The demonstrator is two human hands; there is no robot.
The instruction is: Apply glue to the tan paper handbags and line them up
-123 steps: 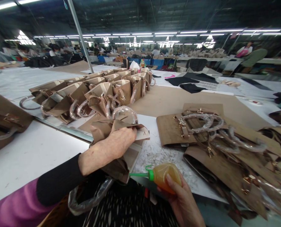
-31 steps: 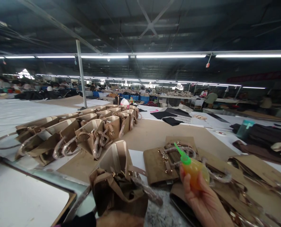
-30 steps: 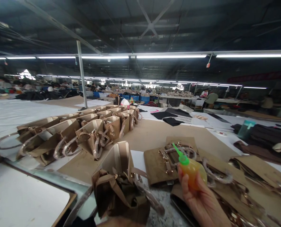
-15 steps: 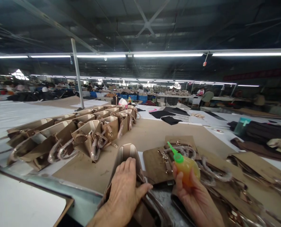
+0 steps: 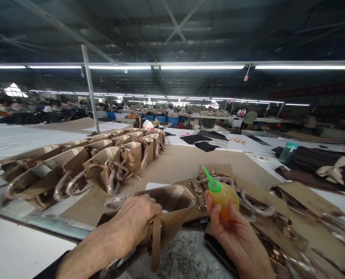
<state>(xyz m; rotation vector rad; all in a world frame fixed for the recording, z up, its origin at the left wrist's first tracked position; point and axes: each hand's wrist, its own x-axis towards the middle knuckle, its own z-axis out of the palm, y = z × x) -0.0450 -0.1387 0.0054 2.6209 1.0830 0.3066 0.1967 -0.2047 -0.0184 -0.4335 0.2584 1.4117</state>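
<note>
My left hand [image 5: 139, 217] has its fingers curled at the near side of a brown handbag [image 5: 174, 217], whose top gapes open toward me. A strap with small metal fittings hangs down the bag's front, and a plastic-wrapped handle [image 5: 117, 200] sticks out past my knuckles. To the right, my right hand [image 5: 236, 232] is closed around a squeeze bottle [image 5: 225, 199] of yellow-orange liquid. Its green cap and thin spout tilt up to the left. My left fingertips are partly hidden by the bag.
Rows of open brown handbags [image 5: 73, 162] stand at the left on the table. More flat brown bags [image 5: 277, 217] with wrapped handles lie at the right. Farther off are black pieces [image 5: 205, 146], a teal cup [image 5: 288, 152] and dark folded fabric [image 5: 311, 162]. People work in the background.
The handbag under my left hand has turned and tipped so its opening spreads sideways. My left hand has gone from lying over its rim to curling at its near side. The bottle stays in my right.
</note>
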